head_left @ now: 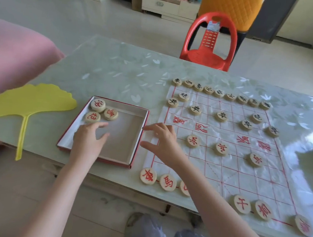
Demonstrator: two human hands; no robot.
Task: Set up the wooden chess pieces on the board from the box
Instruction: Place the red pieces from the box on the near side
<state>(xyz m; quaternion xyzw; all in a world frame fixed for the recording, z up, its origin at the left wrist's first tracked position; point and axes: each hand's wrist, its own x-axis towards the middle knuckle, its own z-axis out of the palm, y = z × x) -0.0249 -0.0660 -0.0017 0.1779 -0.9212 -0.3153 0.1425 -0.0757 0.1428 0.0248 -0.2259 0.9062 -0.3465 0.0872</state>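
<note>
- Wooden chess pieces (221,116) are lying partly on the board (223,171) and partly in the box (127,140); both are resting on the table (118,73) toward its near edge, with the box just beside the board's left edge
- Three red-lettered pieces (110,114) are sitting clustered in the box's far left corner, touching one another
- Black-lettered pieces (219,93) are standing in a row of nine along the board's far edge, with two more and then five more spread on the lines in front of that row
- Three red-lettered discs (221,149) are sitting in a slanting line on the board's near half
- Six red-lettered discs (240,203) are lining the board's near edge, three at the left end and three toward the right, with one partly hidden behind the right forearm
- Left hand (89,139) is hovering over the box's floor, fingers loosely spread and holding nothing, fingertips close to the nearest of the three pieces; whether they are touching it I cannot tell
- Right hand (161,139) is hovering over the board's left edge, fingers and thumb spread wide toward the box's right wall, gripping nothing
- Yellow leaf-shaped fan (28,101) is lying at the table's left edge, left of the box
- Red plastic chair (210,40) is standing beyond the table's far edge
</note>
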